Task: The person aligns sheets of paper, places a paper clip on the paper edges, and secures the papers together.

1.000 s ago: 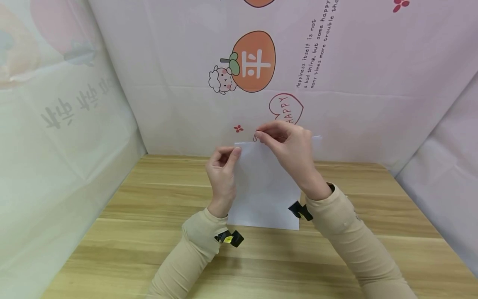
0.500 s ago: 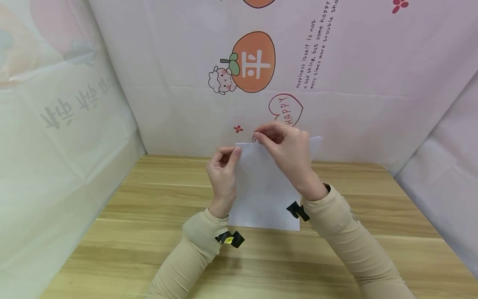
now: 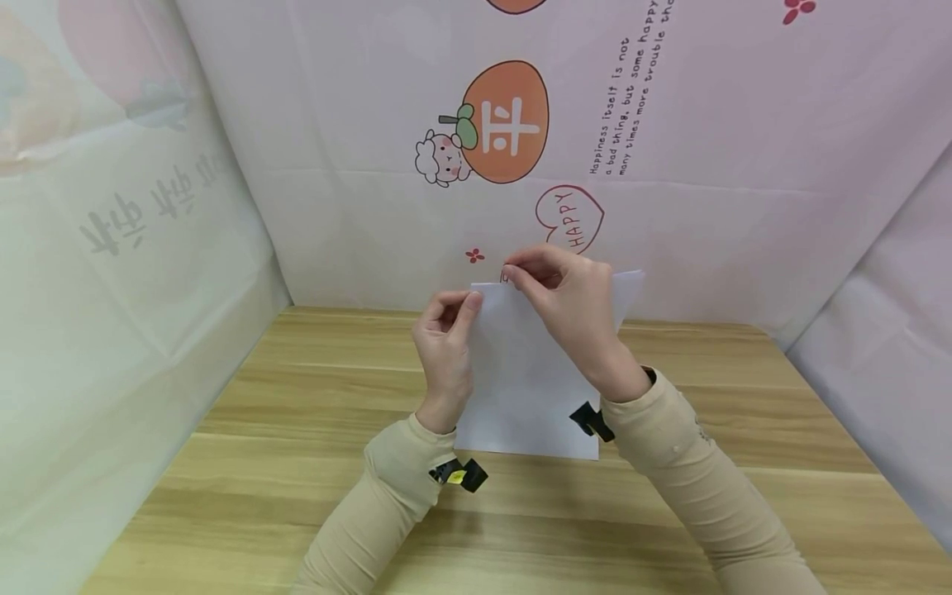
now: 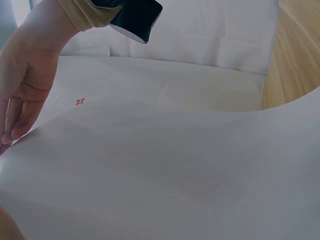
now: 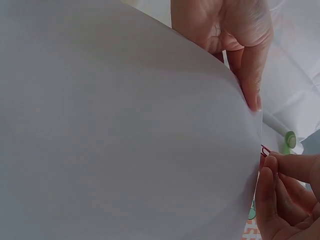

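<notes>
White paper point(image 3: 531, 380), apparently more than one sheet at the top right, stands upright above the table, bowed in the wrist views. My left hand point(image 3: 446, 351) pinches its upper left corner between thumb and fingers. At the top edge, just to the right, my right hand point(image 3: 580, 310) pinches a small red paper clip point(image 5: 265, 150). In the head view the clip's looped end point(image 3: 504, 277) pokes out left of the fingertips, at the paper's edge. Whether it grips the paper cannot be told. The left wrist view has the paper point(image 4: 165, 165) across most of it.
A wood-grain table point(image 3: 335, 397) lies beneath. White printed cloth point(image 3: 357, 231) rises behind it, with more cloth point(image 3: 171, 273) along the left and right sides. A black wrist mount point(image 3: 593, 421) sits on the right sleeve and another mount point(image 3: 468, 475) on the left.
My right hand has shifted slightly left along the paper's top edge with the clip, showing more of the paper's upper right corner. The left hand holds nearly still.
</notes>
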A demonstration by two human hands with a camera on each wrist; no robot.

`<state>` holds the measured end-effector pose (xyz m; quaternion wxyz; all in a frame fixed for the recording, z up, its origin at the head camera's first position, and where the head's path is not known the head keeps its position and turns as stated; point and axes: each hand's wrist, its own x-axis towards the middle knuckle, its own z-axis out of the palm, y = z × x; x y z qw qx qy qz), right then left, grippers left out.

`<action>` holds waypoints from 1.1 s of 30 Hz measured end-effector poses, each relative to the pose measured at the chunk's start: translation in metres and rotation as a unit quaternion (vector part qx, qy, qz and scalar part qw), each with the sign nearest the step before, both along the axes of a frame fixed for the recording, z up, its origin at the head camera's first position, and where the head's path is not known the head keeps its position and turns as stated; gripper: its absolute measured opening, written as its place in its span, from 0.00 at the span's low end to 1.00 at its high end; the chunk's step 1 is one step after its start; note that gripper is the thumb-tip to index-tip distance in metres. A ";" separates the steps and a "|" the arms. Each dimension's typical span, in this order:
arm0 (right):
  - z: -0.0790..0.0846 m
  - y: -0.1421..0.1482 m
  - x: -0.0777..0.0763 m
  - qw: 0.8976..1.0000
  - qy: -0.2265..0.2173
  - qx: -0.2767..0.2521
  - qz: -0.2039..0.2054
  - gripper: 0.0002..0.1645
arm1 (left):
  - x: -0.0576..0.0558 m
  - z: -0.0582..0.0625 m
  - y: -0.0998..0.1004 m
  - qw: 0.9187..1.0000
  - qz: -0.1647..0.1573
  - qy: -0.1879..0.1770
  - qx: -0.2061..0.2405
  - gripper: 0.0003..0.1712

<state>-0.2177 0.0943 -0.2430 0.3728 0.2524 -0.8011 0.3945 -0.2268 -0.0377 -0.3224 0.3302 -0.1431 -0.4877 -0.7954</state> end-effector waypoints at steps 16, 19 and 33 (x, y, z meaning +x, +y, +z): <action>-0.003 0.003 0.001 1.000 0.005 0.006 0.004 0.06 | 0.001 0.000 0.002 1.000 -0.006 0.002 0.006 0.15; -0.004 0.003 0.001 1.000 0.004 0.006 0.006 0.06 | 0.001 0.000 0.002 1.000 -0.005 0.002 0.002 0.15; -0.007 0.001 0.001 1.000 0.013 0.011 0.017 0.06 | 0.000 -0.002 0.000 1.000 -0.005 0.001 0.004 0.15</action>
